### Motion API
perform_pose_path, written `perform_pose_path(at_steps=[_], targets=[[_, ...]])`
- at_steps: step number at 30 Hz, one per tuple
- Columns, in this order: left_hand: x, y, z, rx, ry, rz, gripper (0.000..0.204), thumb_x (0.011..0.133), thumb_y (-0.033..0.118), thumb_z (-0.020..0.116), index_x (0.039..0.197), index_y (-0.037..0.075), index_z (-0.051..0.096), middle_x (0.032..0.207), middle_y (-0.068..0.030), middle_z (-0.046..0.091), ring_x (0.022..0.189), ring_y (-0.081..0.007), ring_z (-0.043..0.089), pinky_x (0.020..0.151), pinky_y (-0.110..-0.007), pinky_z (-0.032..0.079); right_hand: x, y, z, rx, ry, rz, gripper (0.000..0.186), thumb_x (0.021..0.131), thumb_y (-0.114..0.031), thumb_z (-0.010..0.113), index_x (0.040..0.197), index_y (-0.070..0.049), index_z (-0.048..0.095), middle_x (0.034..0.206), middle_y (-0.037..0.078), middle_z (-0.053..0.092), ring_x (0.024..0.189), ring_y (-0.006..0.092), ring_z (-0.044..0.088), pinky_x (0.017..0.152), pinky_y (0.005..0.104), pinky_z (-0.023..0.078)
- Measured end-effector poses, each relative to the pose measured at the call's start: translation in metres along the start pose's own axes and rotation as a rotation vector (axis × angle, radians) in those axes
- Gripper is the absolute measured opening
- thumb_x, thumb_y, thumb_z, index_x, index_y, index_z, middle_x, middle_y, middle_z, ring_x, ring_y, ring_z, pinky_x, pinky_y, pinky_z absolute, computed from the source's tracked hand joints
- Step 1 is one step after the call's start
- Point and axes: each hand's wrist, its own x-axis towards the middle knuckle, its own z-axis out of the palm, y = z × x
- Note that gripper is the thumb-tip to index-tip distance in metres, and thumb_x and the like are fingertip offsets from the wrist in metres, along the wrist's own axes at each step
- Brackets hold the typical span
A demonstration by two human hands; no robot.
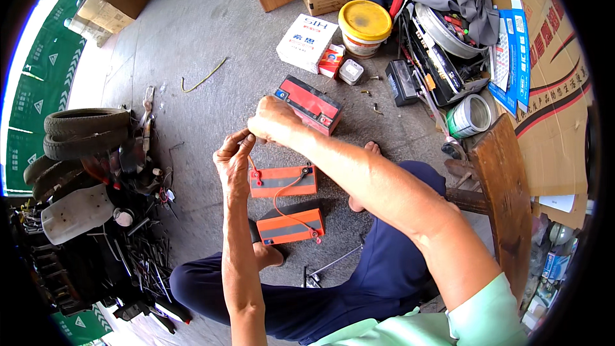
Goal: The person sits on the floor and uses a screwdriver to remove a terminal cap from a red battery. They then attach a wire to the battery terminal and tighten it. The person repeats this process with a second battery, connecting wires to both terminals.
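My left hand (232, 159) and my right hand (274, 120) meet fingertip to fingertip above the batteries, both closed in a pinch. An orange wire (253, 163) rises from a battery terminal to my left fingers. Whatever my right fingers pinch is too small to make out. Just beyond my right hand lies a red and black battery (314, 106). Below the hands is an orange and grey battery (285, 182), and nearer to me a second orange battery (291, 226). A thin red-orange lead (276, 200) links terminals of these two.
Beyond the batteries stand a white box (307, 40), a small clear case (351, 72) and a yellow-lidded bucket (365, 22). A wooden stool (503, 198) and an open can (471, 116) are at right. Tyres (86, 131) and heaped tools (138, 250) lie at left.
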Motion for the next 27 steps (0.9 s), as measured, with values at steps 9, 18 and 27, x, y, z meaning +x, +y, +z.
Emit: perform_pose_path(at_steps=[9, 18, 27], targets=[[0.003, 0.001, 0.007, 0.122, -0.165, -0.111, 0.016, 0.083, 0.012, 0.068, 0.096, 0.002, 0.069, 0.079, 0.0008, 0.065, 0.071, -0.0038, 0.052, 0.065, -0.021, 0.042, 0.008, 0.023, -0.020, -0.082, -0.225, 0.013, 0.027, 0.076, -0.023, 0.060, 0.071, 0.003, 0.060, 0.056, 0.012, 0.057, 0.042, 0.0168, 0.051, 0.036, 0.0339, 0.039], [0.017, -0.006, 0.010, 0.262, -0.401, -0.184, 0.023, 0.090, 0.019, 0.060, 0.099, 0.000, 0.067, 0.079, -0.0035, 0.067, 0.076, -0.0086, 0.057, 0.073, -0.023, 0.044, 0.003, 0.043, -0.034, -0.556, -0.062, -0.523, 0.021, 0.082, -0.016, 0.055, 0.088, 0.003, 0.062, 0.080, 0.023, 0.063, 0.084, 0.0358, 0.063, 0.075, 0.0433, 0.048], [0.009, -0.023, 0.031, 0.229, -0.284, -0.121, 0.026, 0.089, 0.025, 0.060, 0.097, 0.001, 0.068, 0.064, 0.0006, 0.059, 0.056, -0.0042, 0.045, 0.052, -0.021, 0.036, 0.010, 0.056, -0.037, -0.721, 0.131, -0.666, 0.010, 0.076, -0.005, 0.054, 0.076, 0.000, 0.063, 0.073, 0.019, 0.063, 0.075, 0.0344, 0.064, 0.066, 0.0424, 0.051]])
